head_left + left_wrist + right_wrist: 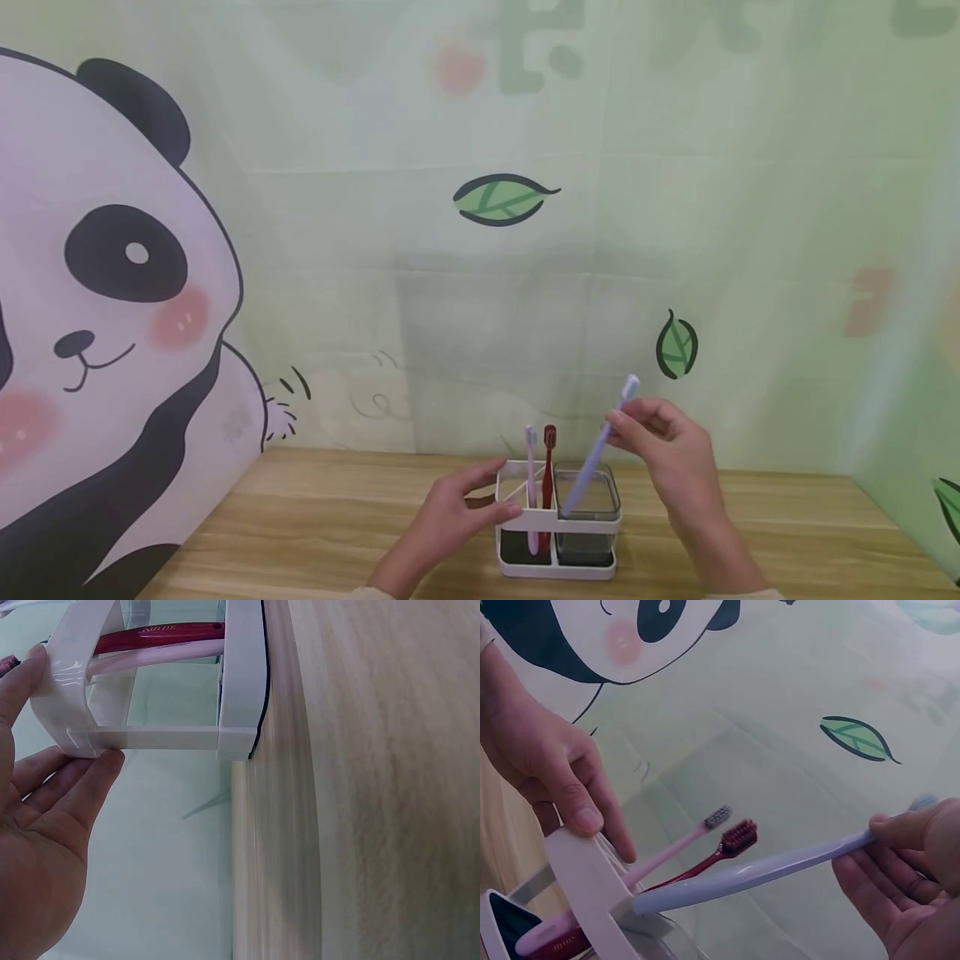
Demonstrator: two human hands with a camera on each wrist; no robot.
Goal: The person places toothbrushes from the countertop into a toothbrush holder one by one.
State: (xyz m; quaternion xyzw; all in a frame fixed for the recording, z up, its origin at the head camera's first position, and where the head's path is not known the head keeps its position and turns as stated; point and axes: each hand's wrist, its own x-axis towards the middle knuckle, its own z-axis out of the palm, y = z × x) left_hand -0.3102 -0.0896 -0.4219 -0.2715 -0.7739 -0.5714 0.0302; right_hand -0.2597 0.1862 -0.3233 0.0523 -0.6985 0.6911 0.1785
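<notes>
A white toothbrush holder (558, 572) stands on the wooden table. My left hand (450, 518) holds its upper left corner, thumb on the front of the rim and fingers along the side. Inside the holder's left part, a pink toothbrush (532, 462) and a dark red toothbrush (549, 471) stand upright, bristles up. The right part carries a clear square cup (585, 546). Pinched near its head by my right hand (678, 454), a light purple toothbrush (757, 875) slants down to the left. Its handle end overlaps the cup's opening in the head view, close to the holder's rim.
The wood-grain table (315, 517) spreads out on both sides of the holder. Behind it hangs a pale green cloth (330, 250) printed with leaves and a large panda (150, 350) at the left.
</notes>
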